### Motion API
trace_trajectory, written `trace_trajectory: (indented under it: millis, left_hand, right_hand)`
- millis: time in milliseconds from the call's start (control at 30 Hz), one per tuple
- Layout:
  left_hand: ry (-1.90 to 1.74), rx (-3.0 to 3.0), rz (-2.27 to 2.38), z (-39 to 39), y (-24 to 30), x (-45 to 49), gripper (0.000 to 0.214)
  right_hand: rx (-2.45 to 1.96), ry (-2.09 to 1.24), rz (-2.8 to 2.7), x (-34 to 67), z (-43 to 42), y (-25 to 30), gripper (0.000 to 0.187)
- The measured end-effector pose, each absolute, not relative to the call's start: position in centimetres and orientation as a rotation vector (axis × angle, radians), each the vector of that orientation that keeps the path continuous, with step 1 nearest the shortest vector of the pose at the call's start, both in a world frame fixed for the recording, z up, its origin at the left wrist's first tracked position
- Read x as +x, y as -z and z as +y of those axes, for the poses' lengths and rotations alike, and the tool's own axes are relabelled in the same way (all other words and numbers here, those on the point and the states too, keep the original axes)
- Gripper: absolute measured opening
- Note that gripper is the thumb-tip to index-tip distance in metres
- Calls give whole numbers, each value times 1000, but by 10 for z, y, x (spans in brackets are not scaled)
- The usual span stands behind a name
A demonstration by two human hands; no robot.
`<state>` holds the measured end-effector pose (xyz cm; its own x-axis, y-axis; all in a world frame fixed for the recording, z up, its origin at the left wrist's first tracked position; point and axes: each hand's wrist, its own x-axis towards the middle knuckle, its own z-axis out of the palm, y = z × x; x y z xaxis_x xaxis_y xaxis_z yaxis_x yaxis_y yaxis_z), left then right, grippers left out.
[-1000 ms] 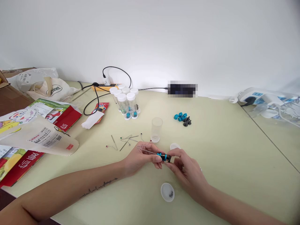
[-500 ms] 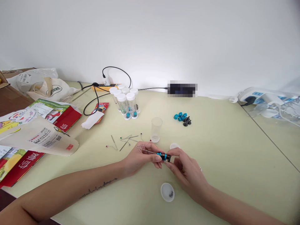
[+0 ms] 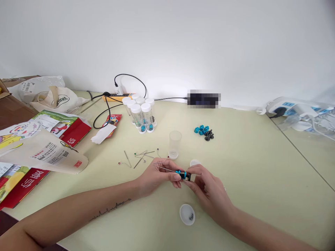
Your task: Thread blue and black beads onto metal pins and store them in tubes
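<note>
Left hand (image 3: 157, 177): my grip is pinched closed, thumb and fingertips on a thin silver metal pin (image 3: 164, 168), held just above the pale green desk (image 3: 248, 167). The pin lies near level, its looped end pointing left past my knuckles.

Small blue and black threaded beads (image 3: 183, 174) sit on the pin's right end, between my two hands.

Right hand (image 3: 208, 191): my grip is closed too, thumb and forefinger nipping the beads at their black end. I cannot tell how many beads are on the pin.

An open clear plastic vial (image 3: 175, 144) stands upright just beyond my hands. A small white round cap (image 3: 195, 162) lies just behind my right fingers. A shallow white lid (image 3: 187, 213) holding a few dark bits lies on the near side, below my right hand. Loose metal pins (image 3: 138, 157) are scattered left of the vial. A cluster of white-capped clear vials (image 3: 141, 113) stands farther back. A heap of loose blue and black beads (image 3: 204, 131) lies well apart, back right.
</note>
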<state>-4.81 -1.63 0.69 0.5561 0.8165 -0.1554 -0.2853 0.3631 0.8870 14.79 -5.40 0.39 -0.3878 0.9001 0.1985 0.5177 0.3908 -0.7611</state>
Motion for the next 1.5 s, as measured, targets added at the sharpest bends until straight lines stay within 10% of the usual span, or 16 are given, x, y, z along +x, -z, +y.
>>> trace_trajectory:
  millis: [1500]
  left_hand:
    - [-735,955,644,-16,-9,-48,17]
  right_hand:
    - [-1198,-758,-2115,149,-56,-9,8]
